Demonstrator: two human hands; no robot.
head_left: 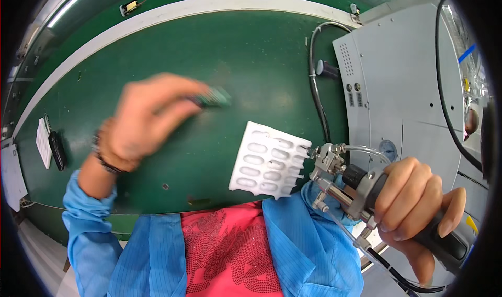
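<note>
**Small part to the dispensing tool**

Head cam: your left hand [140,120] pinches a small green part [213,97], blurred, above the green bench [157,46]. Your right hand [418,208] is wrapped round the dispensing gun [361,187], nozzle by the white blister tray [269,161]. Steady the part w/ nozzle tip close.

A moulded tray [270,161] lies on the bench top [235,51] at centre frame. Left hand [144,122] is at centre left; right hand [418,208], lower right, grips a tool [350,184] whose tip touches the tray's right edge. A machine cabinet [402,88] occupies upper right.
</note>
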